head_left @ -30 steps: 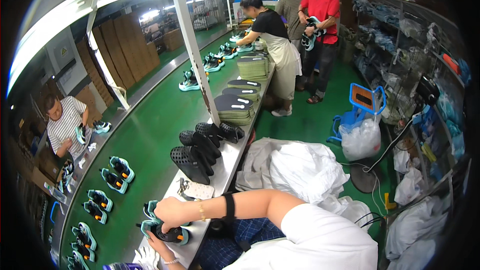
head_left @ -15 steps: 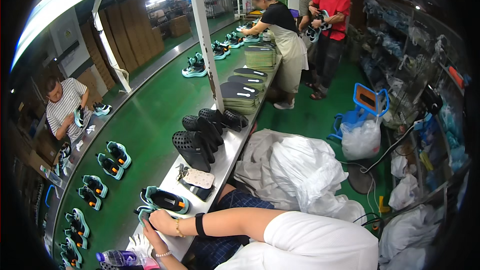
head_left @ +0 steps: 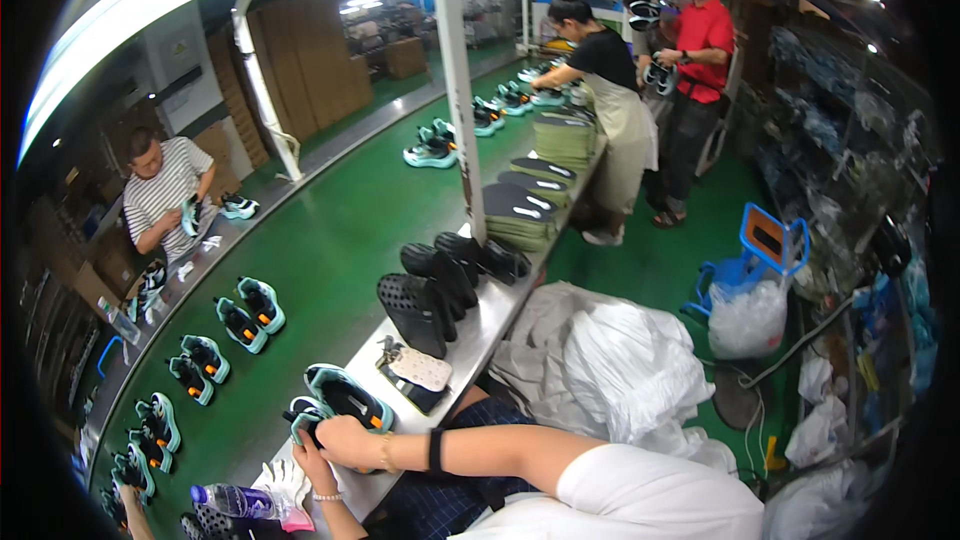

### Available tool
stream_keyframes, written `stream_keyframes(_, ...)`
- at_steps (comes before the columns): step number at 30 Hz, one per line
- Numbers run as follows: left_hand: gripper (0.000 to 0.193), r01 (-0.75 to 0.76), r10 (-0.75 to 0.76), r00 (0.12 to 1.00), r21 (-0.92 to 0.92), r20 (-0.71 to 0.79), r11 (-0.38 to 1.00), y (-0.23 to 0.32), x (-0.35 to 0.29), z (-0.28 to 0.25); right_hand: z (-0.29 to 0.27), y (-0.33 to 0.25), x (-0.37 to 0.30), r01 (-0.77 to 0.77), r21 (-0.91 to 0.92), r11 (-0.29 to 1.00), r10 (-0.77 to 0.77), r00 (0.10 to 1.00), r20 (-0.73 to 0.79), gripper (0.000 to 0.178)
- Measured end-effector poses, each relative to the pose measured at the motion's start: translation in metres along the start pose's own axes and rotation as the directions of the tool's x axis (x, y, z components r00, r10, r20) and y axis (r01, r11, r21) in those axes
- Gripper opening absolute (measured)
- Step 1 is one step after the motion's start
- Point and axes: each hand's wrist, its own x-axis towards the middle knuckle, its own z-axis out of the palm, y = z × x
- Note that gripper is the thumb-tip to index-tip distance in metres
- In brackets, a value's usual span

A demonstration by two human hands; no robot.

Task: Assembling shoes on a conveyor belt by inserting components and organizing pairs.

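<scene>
A teal and black sports shoe is between my hands at the near edge of the belt. My left hand, with a beaded bracelet at its wrist, grips the shoe's near side. My right hand, below a gold bracelet and a black armband, is closed at the shoe's opening; its fingertips are hidden. Right beside it stands the matching shoe, with an orange patch inside.
Pairs of shoes line the green belt. A bottle and white gloves lie near my left hand. Black clogs, a phone pouch and insole stacks sit along the ledge. Co-workers stand around; one's hand reaches in lower left.
The whole view has shifted, so things sit farther right. Both my hands stay on the shoe. Another person's hand has come in at the lower left, at the shoes there.
</scene>
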Motion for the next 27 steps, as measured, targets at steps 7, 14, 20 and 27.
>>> stream_keyframes(7, 0.059, 0.095, -0.132, 0.918, 0.114, 0.374, 0.989, 0.077, 0.004, 0.016, -0.16, 0.029, -0.075, 0.124, 0.109, 0.986, -0.116, 0.99, -0.085, 0.038)
stream_keyframes(14, 0.066, 0.005, -0.181, 0.924, 0.462, 0.338, 0.887, 0.103, -0.015, 0.031, -0.268, 0.135, -0.071, -0.144, -0.229, 0.963, -0.064, 0.701, -0.71, 0.04)
stream_keyframes(20, 0.058, 0.036, -0.166, 0.967, 0.543, 0.193, 0.839, 0.067, -0.013, 0.032, -0.239, 0.214, -0.072, -0.265, -0.164, 0.95, 0.113, 0.784, -0.611, 0.05)
stream_keyframes(27, 0.075, 0.029, -0.162, 0.95, 0.442, 0.266, 0.896, 0.054, 0.005, 0.015, -0.236, 0.221, -0.057, -0.26, -0.162, 0.952, 0.112, 0.789, -0.605, 0.054)
